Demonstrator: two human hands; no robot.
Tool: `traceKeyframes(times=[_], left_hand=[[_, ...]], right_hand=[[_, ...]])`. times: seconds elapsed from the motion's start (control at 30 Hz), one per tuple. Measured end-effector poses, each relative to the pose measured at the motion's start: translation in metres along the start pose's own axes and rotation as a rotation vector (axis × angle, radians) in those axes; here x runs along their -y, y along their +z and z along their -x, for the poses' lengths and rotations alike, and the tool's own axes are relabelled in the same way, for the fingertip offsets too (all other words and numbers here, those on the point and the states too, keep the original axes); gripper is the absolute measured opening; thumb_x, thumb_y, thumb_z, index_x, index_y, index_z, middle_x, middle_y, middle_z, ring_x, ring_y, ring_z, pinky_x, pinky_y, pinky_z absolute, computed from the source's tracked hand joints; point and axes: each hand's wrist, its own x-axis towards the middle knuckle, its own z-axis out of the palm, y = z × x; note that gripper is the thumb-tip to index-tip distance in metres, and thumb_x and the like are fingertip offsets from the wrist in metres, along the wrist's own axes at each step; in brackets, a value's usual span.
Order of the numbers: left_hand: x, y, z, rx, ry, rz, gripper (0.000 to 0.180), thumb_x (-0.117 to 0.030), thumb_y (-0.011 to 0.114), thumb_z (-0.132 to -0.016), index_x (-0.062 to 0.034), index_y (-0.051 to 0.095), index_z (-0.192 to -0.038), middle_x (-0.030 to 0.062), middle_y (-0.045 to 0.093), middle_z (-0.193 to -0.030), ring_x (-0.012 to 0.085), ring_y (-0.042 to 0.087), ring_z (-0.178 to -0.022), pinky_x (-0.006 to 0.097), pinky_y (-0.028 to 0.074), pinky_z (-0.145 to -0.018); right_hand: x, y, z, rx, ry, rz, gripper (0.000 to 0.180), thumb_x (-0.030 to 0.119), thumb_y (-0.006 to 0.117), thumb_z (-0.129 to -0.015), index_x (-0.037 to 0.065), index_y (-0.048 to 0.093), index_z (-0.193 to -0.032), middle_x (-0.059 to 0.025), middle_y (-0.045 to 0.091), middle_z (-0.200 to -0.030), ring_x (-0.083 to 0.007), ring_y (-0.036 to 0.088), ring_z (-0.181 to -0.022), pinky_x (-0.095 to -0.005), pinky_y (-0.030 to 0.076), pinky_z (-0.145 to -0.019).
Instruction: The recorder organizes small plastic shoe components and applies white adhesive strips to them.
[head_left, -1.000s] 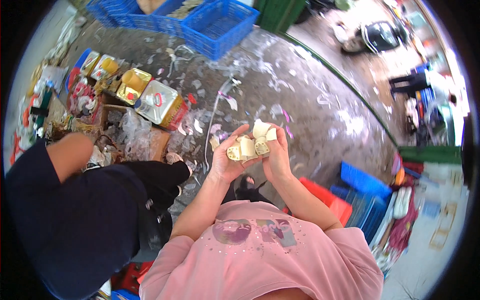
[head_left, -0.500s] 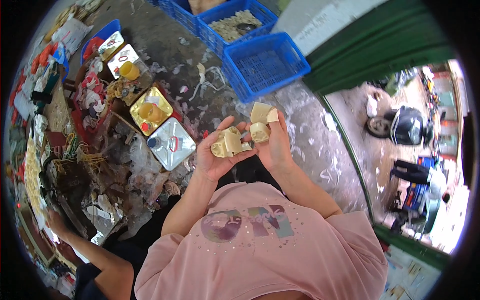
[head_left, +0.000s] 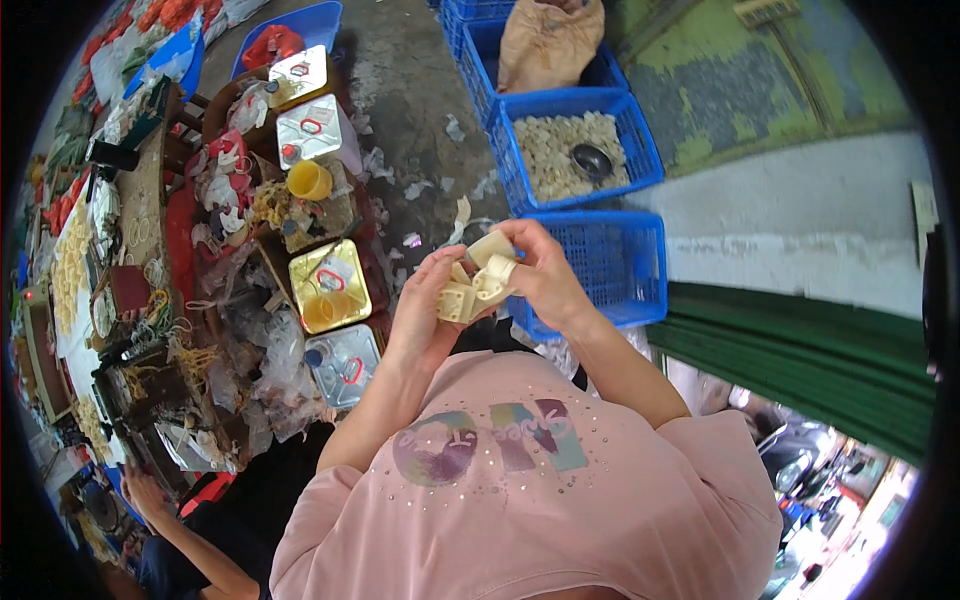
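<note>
As the view is swinging left, the nearest blue plastic crate (head_left: 630,265) is coming to sit behind the right hand (head_left: 543,268), and a peeling green wall (head_left: 720,90) is entering. Compared with half a second ago, the left hand (head_left: 420,305) and right are closing together, bunching their cream plastic pieces (head_left: 476,284).

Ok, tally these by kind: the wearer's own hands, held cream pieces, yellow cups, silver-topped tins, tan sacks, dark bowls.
Wearer's hands: 2, left hand and right hand
Cream pieces, held: overlapping, no firm count
Yellow cups: 2
Silver-topped tins: 3
Tan sack: 1
Dark bowl: 1
Total: 9, without the cream pieces
</note>
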Motion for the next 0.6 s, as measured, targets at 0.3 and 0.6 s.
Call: traceKeyframes(times=[0.3,0.6], left_hand=[[-0.171,0.018,-0.19,0.281,-0.006,0.255,0.047,-0.03,0.054,-0.086,-0.0087,0.041,-0.126,0.0168,0.051,-0.118,0.0338,0.052,-0.106,0.054,0.048,-0.083],[-0.359,0.055,-0.369,0.311,0.049,0.251,0.041,-0.023,0.06,-0.081,-0.0072,0.05,-0.117,0.0134,0.053,-0.112,0.0289,0.054,-0.104,0.053,0.049,-0.081]], right_hand=[[0.062,-0.024,-0.252,0.037,-0.092,-0.392,0.037,0.009,0.063,-0.082,0.01,0.043,-0.113,-0.0046,0.052,-0.109,-0.0143,0.054,-0.098,-0.0303,0.051,-0.08],[0.16,-0.019,-0.492,0.114,-0.189,-0.484,0.026,0.019,0.042,-0.093,0.006,0.044,-0.115,-0.0087,0.053,-0.111,-0.0176,0.054,-0.103,-0.0332,0.045,-0.087]])
